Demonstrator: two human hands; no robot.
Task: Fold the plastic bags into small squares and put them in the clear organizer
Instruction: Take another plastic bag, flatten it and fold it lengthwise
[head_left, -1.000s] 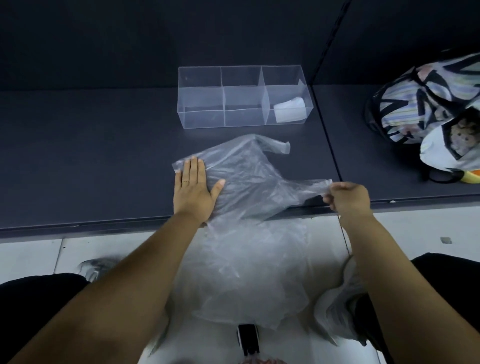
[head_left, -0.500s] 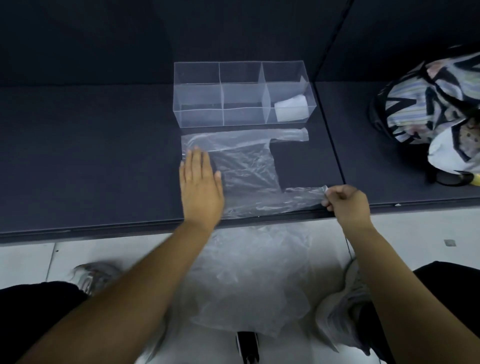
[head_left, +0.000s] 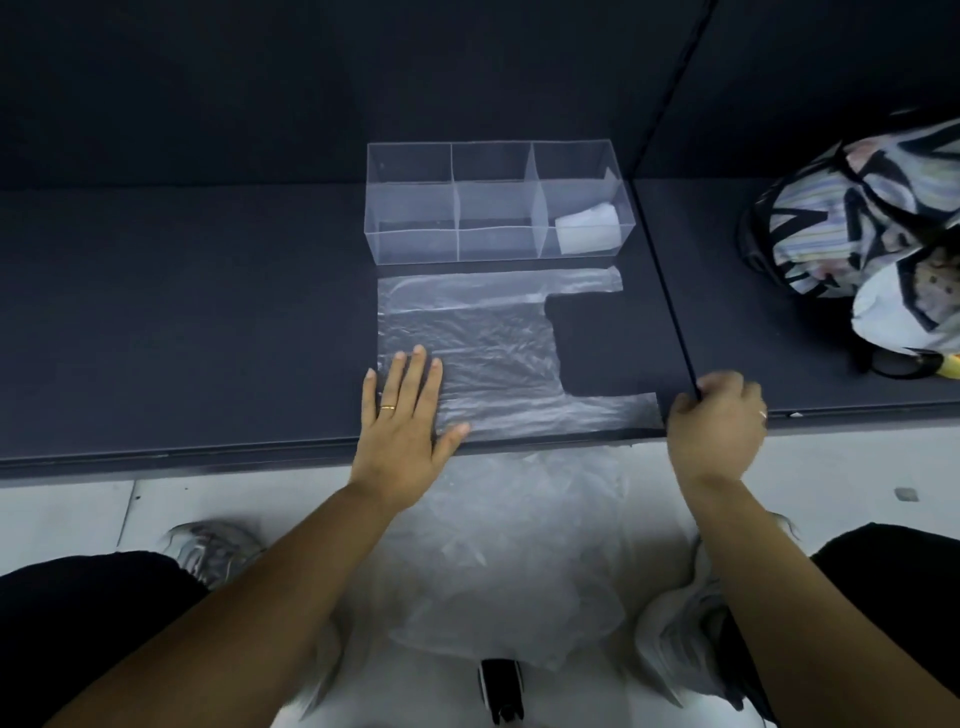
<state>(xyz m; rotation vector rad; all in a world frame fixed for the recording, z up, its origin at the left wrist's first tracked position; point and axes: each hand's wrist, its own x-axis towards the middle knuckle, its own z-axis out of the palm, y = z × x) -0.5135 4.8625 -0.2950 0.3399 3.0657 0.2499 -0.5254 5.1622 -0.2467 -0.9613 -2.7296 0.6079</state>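
Note:
A clear plastic bag (head_left: 483, 338) lies spread flat on the dark table (head_left: 182, 322), its two handles pointing right. My left hand (head_left: 405, 421) presses flat on the bag's near left corner, fingers straight. My right hand (head_left: 714, 421) pinches the end of the near handle at the table's front edge. Behind the bag stands the clear organizer (head_left: 493, 200) with three compartments across; a folded white bag (head_left: 587, 234) sits in its right one.
More loose clear plastic bags (head_left: 509, 561) lie on the pale floor between my legs. A patterned fabric bag (head_left: 862, 208) sits on the table at the far right. A seam (head_left: 670, 291) divides the table just right of the organizer.
The bag went from crumpled and lifted to flat on the table. My right hand pulled the near handle out to the right, and my left hand slid toward the bag's near left corner.

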